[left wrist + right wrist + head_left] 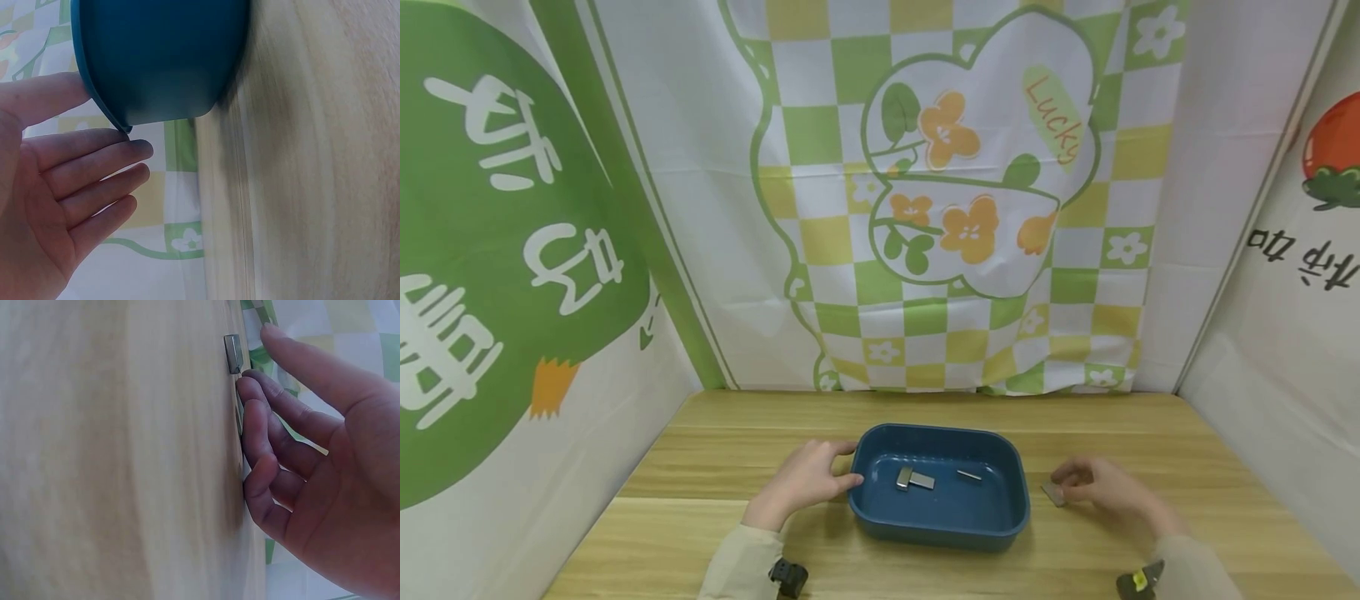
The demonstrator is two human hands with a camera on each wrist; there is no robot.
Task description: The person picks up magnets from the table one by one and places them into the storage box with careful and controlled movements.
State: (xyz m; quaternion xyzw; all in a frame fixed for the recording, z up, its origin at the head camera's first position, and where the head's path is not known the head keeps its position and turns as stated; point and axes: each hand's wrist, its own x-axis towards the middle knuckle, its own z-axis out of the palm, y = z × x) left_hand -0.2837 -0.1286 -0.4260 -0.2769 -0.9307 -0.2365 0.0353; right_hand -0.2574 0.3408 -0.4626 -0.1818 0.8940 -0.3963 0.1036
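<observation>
A deep blue rectangular plastic bin (pixel 940 537) stands in the middle of the wooden table. My left hand (pixel 808 479) is at its left end, the thumb over the rim and the index fingertip at the back corner; the other fingers are extended outside the wall (pixel 94 181). To the right of the bin, a small flat rectangular metal piece (pixel 1053 493) lies on the table. Right at it are the fingertips of my right hand (pixel 1101 483), the fingers bent. In the right wrist view a gap separates thumb and index finger beside the silver piece (pixel 233 354).
Inside the bin lie a thicker silver block (pixel 904 478), a flat silver rectangle (pixel 922 481) against it, and a thin metal piece (pixel 970 475) farther right. Printed cloth (pixel 955 333) closes off the table's back, and cloth walls flank both sides.
</observation>
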